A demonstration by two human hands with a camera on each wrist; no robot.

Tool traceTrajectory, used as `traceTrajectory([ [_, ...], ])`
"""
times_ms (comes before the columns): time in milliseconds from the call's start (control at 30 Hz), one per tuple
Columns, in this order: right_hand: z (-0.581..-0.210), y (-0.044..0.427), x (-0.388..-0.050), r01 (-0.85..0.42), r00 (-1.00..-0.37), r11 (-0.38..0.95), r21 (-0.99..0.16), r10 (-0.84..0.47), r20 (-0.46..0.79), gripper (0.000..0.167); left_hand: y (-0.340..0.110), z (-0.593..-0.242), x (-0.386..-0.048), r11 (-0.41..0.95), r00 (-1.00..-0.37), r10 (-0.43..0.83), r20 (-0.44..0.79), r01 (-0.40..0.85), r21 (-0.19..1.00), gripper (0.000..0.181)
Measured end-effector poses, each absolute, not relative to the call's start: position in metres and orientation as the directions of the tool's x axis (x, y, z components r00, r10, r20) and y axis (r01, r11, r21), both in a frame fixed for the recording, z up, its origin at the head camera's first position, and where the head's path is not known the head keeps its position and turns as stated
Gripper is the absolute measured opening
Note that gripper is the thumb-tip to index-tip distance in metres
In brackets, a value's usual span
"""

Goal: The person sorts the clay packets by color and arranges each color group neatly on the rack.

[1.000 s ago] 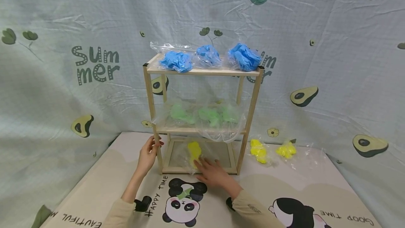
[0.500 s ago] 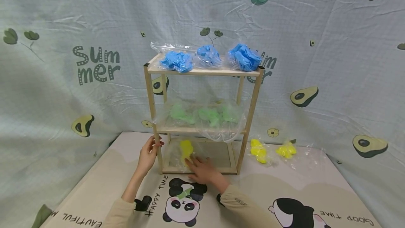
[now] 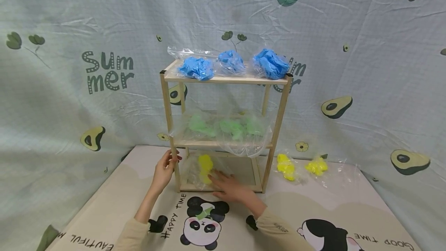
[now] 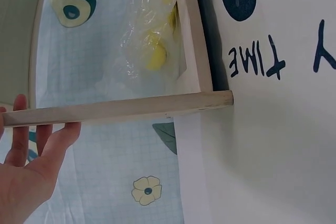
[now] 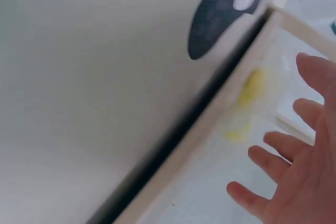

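On the left front post of a small wooden shelf rack point(image 3: 167, 105), my left hand point(image 3: 163, 173) grips with curled fingers; the left wrist view shows the fingers and thumb about the post point(image 4: 121, 109). A clear plastic bag with yellow contents point(image 3: 205, 164) lies on the left part of the bottom shelf. My right hand point(image 3: 231, 189) is just right of that bag, at the shelf's front edge, fingers spread and holding nothing. In the right wrist view the right hand point(image 5: 302, 171) appears apart from the yellow contents point(image 5: 252, 87); whether it touches the clear plastic, I cannot tell.
Bags with blue contents point(image 3: 196, 68) line the top shelf, and bags with green contents point(image 3: 231, 128) fill the middle one, their plastic overhanging its front. Right of the rack, two yellow-filled bags point(image 3: 285, 167) lie on the printed tablecloth point(image 3: 334, 200). A patterned curtain point(image 3: 366, 69) hangs behind.
The yellow-filled bag on the bottom shelf slid left under my right hand's fingers, which then drew back rightward. My left hand stays on the post.
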State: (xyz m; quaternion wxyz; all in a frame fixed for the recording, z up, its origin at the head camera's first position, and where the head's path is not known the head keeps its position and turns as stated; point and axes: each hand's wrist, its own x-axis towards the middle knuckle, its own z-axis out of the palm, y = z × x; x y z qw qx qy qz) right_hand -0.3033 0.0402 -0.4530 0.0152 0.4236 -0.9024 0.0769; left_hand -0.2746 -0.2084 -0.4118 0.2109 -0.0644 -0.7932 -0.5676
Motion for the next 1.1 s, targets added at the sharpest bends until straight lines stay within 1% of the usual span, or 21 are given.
traceTrajectory([
  [33,-0.447,0.045,-0.299,-0.766,-0.642,0.63,-0.129,-0.761,0.094,0.055,-0.209,-0.412,-0.275,0.341,-0.904,-0.131,0.406,0.344,0.875,0.023],
  [200,-0.439,0.076,-0.288,-0.817,-0.575,0.563,-0.121,-0.783,0.238,0.051,-0.211,-0.411,-0.275,0.349,-0.907,-0.12,0.405,0.343,0.872,0.023],
  [433,-0.428,0.119,-0.273,-0.847,-0.493,0.531,-0.016,-0.775,0.395,0.048,-0.213,-0.412,-0.275,0.332,-0.898,-0.111,0.425,0.369,0.868,0.021],
  [567,-0.426,0.144,-0.265,-0.84,-0.473,0.543,0.016,-0.746,0.468,0.049,-0.213,-0.413,-0.277,0.334,-0.896,-0.111,0.429,0.373,0.866,0.02],
  [667,-0.429,0.164,-0.263,-0.814,-0.48,0.579,0.041,-0.711,0.513,0.05,-0.212,-0.413,-0.277,0.34,-0.9,-0.119,0.419,0.36,0.869,0.019],
  [833,-0.434,0.197,-0.262,-0.769,-0.506,0.638,0.043,-0.648,0.569,0.05,-0.211,-0.413,-0.277,0.354,-0.898,-0.128,0.421,0.355,0.865,0.018],
  [933,-0.439,0.216,-0.263,-0.739,-0.525,0.672,0.048,-0.619,0.585,0.049,-0.211,-0.413,-0.276,0.363,-0.896,-0.128,0.426,0.357,0.86,0.017],
  [1100,-0.448,0.245,-0.271,-0.683,-0.552,0.725,0.088,-0.591,0.588,0.048,-0.21,-0.413,-0.276,0.36,-0.897,-0.121,0.424,0.358,0.861,0.018],
])
